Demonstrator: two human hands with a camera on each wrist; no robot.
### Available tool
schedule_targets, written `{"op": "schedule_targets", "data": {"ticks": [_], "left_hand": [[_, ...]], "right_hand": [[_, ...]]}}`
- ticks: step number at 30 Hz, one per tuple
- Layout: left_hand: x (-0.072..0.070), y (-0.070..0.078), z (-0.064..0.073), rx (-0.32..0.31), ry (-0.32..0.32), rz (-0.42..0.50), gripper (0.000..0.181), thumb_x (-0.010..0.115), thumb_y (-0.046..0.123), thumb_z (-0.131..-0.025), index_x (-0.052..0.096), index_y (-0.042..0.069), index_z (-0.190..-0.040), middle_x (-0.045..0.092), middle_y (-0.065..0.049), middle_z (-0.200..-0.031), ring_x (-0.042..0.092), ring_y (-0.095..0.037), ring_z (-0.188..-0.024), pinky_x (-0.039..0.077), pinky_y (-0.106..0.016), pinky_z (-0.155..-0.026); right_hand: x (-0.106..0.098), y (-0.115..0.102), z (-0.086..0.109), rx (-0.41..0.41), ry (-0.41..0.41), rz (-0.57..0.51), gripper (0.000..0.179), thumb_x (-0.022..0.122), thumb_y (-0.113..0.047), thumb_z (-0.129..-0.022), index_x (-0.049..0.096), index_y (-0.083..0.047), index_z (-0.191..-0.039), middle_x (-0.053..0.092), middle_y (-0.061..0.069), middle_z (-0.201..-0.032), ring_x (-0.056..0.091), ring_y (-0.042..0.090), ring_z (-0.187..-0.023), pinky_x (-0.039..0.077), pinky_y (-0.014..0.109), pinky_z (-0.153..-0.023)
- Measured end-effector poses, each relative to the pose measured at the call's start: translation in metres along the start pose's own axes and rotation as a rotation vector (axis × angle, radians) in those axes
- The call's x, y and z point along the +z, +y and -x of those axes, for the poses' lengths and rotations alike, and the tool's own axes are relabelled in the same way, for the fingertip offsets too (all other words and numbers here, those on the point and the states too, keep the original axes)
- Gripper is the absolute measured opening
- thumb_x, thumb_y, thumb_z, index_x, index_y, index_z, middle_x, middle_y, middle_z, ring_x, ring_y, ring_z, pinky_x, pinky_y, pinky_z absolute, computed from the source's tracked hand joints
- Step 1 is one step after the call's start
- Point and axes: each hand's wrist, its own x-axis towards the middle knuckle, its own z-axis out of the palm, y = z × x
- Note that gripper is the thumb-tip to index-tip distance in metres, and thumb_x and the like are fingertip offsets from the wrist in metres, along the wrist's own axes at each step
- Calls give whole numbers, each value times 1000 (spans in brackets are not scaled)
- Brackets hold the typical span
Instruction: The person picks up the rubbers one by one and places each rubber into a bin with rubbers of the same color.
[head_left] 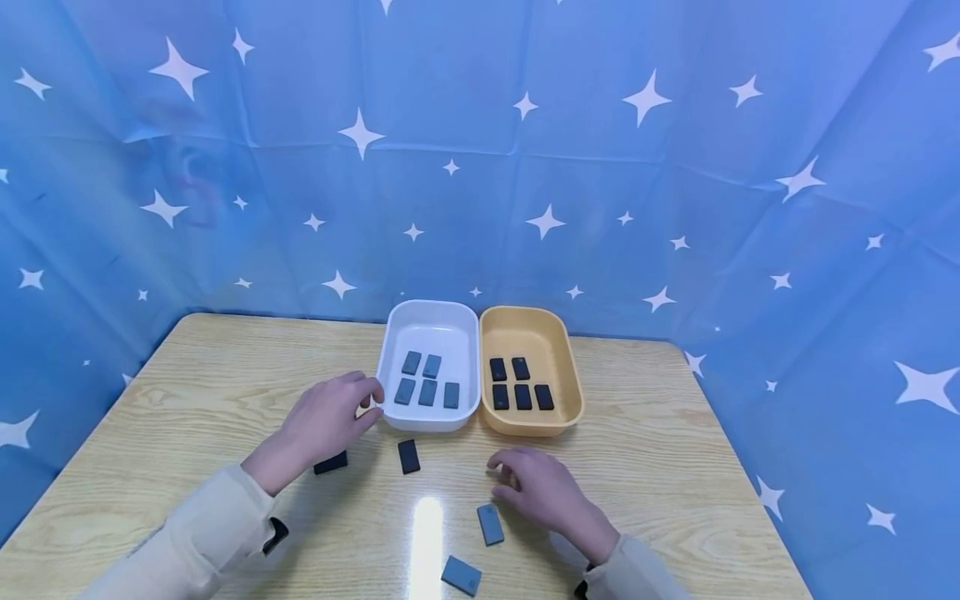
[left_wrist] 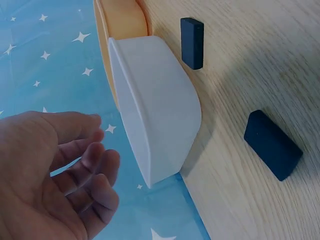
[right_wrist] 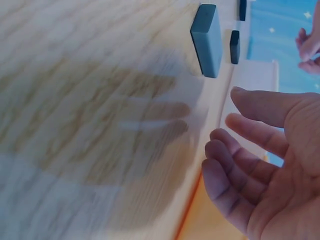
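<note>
My left hand (head_left: 330,421) hovers at the left rim of the white bin (head_left: 431,422). Its fingers are loosely bent with nothing between them, as the left wrist view confirms. Several grey-blue blocks (head_left: 427,392) lie in that bin. Two black blocks, one near the bin's front (head_left: 408,457) and one partly hidden by the left wrist (head_left: 331,463), rest on the table. My right hand (head_left: 542,490) is over the table in front of the tan bin (head_left: 532,428), its fingers relaxed and holding nothing. Beside it lies a grey-blue block (head_left: 491,525); another grey-blue block (head_left: 461,575) sits nearer me.
Several black blocks (head_left: 522,397) lie inside the tan bin, which stands against the white one. Both bins are toward the back of the wooden table (head_left: 645,433). A blue curtain with white stars (head_left: 480,192) hangs behind.
</note>
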Motion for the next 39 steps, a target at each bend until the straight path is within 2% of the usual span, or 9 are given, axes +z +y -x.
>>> {"op": "schedule_targets", "data": {"ticks": [4,8,14,19,27,33,39], "left_hand": [[-4,-3,10,-3,-53,-25,8,74,21,-84,67,18,-87,59,4,-78,49,-9,-63,40,-28,-54],[-1,-9,18,-20,-121,-18,8,72,23,-85,67,18,-89,59,5,-78,48,-10,-63,39,-28,-55],[6,-17,26,-53,-150,-8,9,72,22,-85,67,17,-91,57,4,-78,47,-10,-64,38,-28,-54],[10,-22,28,-83,-173,3,10,73,22,-84,67,17,-91,56,5,-77,46,-10,-64,37,-27,-55],[16,-24,32,-113,-195,28,11,72,23,-85,67,17,-92,56,5,-76,46,-11,-66,37,-28,-55],[21,-28,35,-112,-174,40,10,72,23,-84,68,17,-91,57,6,-75,47,-9,-65,38,-28,-56],[26,-31,36,-107,-164,50,10,72,24,-85,67,17,-90,55,8,-75,46,-9,-64,38,-27,-56]], "right_hand": [[-1,-7,-4,-28,-1,12,26,73,-29,-84,69,-21,-108,69,-6,-94,61,6,-82,50,28,-71],[-1,-15,-8,-54,8,33,27,74,-28,-84,69,-20,-109,68,-5,-95,59,4,-78,49,26,-70],[-2,-30,-17,-86,-13,74,28,74,-29,-84,69,-20,-110,65,-4,-92,53,2,-73,45,22,-64],[-1,-40,-25,-118,-26,98,30,72,-30,-86,67,-20,-114,65,-3,-97,54,4,-77,47,24,-66],[6,-55,-39,-153,-37,167,39,72,-33,-86,64,-21,-123,65,0,-119,62,13,-98,52,30,-80],[13,-67,-48,-191,-26,233,48,71,-35,-86,60,-19,-130,65,0,-115,63,14,-94,51,29,-75],[19,-79,-56,-197,-37,239,48,70,-34,-87,58,-19,-131,63,1,-115,63,16,-93,50,29,-71]]}}
